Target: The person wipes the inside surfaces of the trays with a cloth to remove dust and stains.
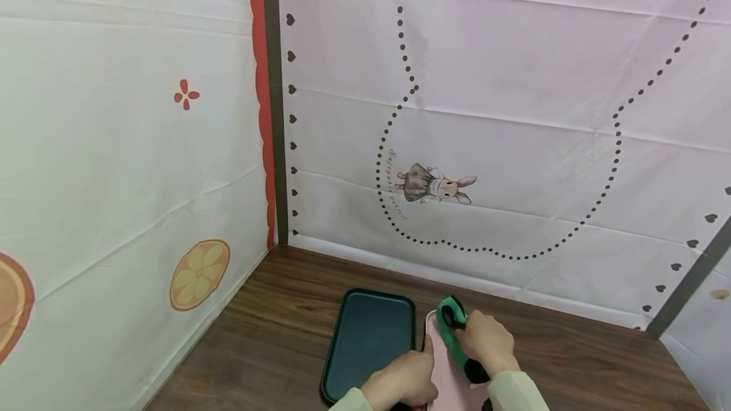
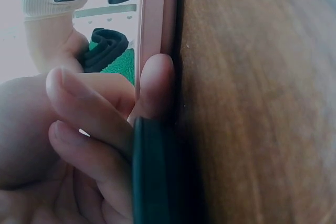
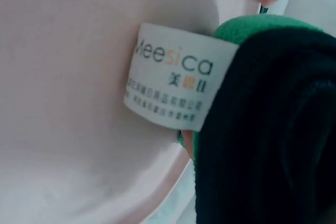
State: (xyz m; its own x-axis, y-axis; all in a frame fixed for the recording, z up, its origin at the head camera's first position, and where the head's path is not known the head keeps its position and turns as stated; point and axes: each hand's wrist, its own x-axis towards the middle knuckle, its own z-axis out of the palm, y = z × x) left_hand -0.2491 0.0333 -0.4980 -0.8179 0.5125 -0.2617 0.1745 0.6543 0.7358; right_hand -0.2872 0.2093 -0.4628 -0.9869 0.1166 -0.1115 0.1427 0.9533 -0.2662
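Observation:
A pink tray (image 1: 449, 391) lies on the wooden table, right of a dark green tray (image 1: 374, 328). My left hand (image 1: 407, 378) is at the pink tray's left edge, with one finger (image 2: 157, 80) along its outer side and the thumb toward its inside. Its other fingers are beside the green tray's rim. My right hand (image 1: 488, 340) grips a bunched green-and-black cloth (image 1: 451, 338) on the pink tray. A white printed label (image 3: 173, 77) sticks out from the cloth in the right wrist view. Part of the cloth is hidden under the right hand.
The brown wooden table (image 1: 257, 322) meets a white printed curtain (image 1: 143, 144) on the left and a pinkish one (image 1: 514, 81) at the back. A narrow gap separates the two trays.

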